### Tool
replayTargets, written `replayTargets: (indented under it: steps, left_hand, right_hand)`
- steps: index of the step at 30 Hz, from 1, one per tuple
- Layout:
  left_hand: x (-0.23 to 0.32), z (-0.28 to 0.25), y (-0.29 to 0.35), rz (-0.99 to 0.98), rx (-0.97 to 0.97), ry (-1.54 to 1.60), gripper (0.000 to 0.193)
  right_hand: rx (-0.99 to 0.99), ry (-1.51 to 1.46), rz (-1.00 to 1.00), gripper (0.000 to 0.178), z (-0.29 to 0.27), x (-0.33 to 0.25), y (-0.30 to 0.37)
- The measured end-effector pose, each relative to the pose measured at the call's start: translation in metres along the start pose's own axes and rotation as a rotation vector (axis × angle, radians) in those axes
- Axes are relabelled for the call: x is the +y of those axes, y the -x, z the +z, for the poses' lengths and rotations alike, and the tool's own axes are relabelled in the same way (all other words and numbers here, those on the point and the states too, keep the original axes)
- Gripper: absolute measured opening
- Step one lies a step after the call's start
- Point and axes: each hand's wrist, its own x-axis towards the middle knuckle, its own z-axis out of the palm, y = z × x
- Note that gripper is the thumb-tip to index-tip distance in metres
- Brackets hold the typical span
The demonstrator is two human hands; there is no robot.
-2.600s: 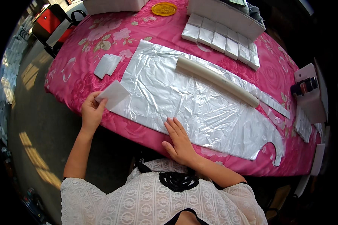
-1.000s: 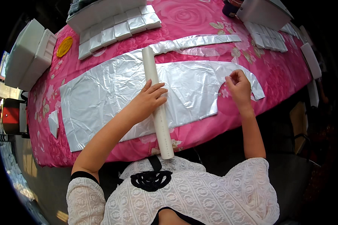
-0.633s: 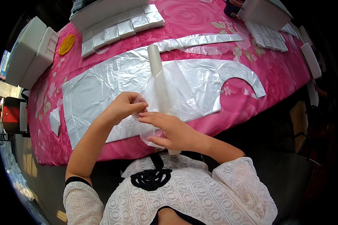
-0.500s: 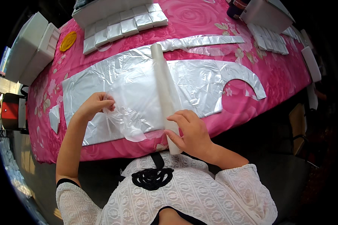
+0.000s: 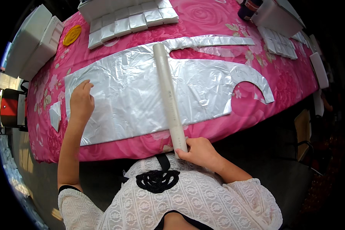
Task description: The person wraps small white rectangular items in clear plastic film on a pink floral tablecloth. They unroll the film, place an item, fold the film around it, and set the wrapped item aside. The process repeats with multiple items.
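A thin, shiny silvery-white plastic sheet (image 5: 130,101), wide at the left with two long curved straps at the right, lies across the table. An off-white plastic pipe (image 5: 166,88) lies crosswise over it, its near end jutting past the table's front edge. That near end is gripped by my right hand (image 5: 199,151), thumb on top. Above the sheet's left part is my left hand (image 5: 82,100), fingers stretched out, with nothing visible in it. Whether its fingertips touch the plastic I cannot tell.
A pink floral cloth (image 5: 195,15) covers the table. Folded silvery packets (image 5: 136,23) lie in rows at the back, with more packets (image 5: 276,42) at the back right. White boxes (image 5: 30,42), a yellow disc (image 5: 72,35) and a small folded white piece (image 5: 55,116) are at the left.
My left hand has let go of the clear film and moved up and left; the loose, crumpled film now lies flatter. My right hand has slid down to the pipe's near end.
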Motion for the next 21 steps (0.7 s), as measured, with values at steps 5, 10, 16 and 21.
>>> replayTargets:
  steps: [5, 10, 16, 21]
  left_hand:
    - [0.133, 0.034, -0.002, 0.267, -0.013, 0.544, 0.051]
    - [0.158, 0.089, -0.001, 0.174, -0.097, 0.52, 0.061]
    - [0.156, 0.086, 0.001, 0.194, -0.182, 0.33, 0.06]
    - [0.156, 0.089, -0.004, 0.203, -0.217, 0.294, 0.058]
  right_hand:
    - [-0.063, 0.034, 0.021, 0.04, -0.003, 0.001, -0.003]
    - [-0.071, -0.032, -0.065, 0.046, -0.007, 0.007, -0.006]
    - [0.128, -0.085, -0.163, 0.052, -0.043, -0.004, -0.076]
    - [0.127, -0.38, -0.033, 0.046, -0.085, -0.022, -0.191]
